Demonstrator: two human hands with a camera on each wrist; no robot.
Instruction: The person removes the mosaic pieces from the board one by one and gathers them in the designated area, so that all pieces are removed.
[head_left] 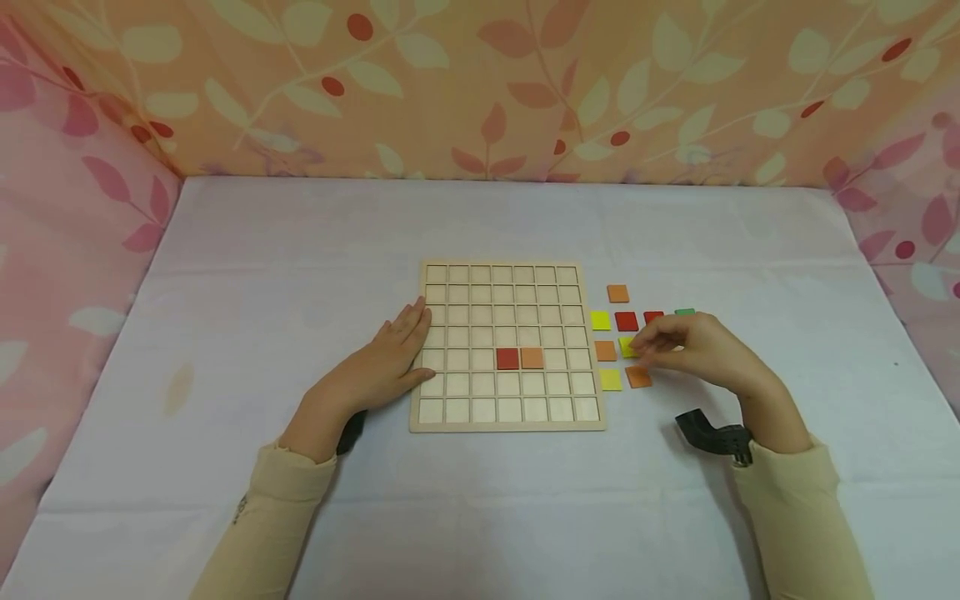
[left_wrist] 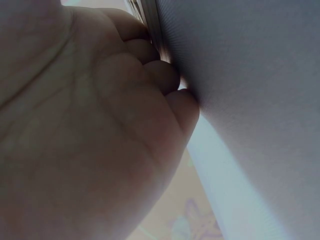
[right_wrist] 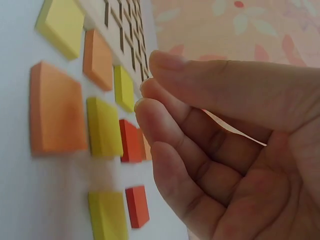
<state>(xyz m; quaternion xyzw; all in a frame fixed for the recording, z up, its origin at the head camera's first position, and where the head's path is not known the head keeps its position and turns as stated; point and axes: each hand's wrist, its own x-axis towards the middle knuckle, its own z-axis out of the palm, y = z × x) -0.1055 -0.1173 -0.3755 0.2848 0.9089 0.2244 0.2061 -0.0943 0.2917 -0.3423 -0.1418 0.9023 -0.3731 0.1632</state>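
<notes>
A light wooden grid board [head_left: 506,427] lies on the table. A red tile [head_left: 507,358] and an orange tile [head_left: 532,358] sit side by side in its cells. My left hand [head_left: 378,362] rests at the board's left edge, fingers extended and thumb on the rim. Over the loose square tiles right of the board hovers my right hand [head_left: 701,350], fingers bent. The right wrist view shows nothing between its thumb and fingers. Near it are a yellow tile [head_left: 627,347] and an orange tile [head_left: 639,377]. Another yellow tile [right_wrist: 107,215] is hidden under the hand in the head view.
Beside the board lie more loose tiles: yellow [head_left: 600,321], red [head_left: 626,322], orange [head_left: 618,293] and a partly covered green tile [head_left: 686,312]. A white cloth [head_left: 480,517] covers the table. Patterned curtains [head_left: 480,92] stand behind and at the sides.
</notes>
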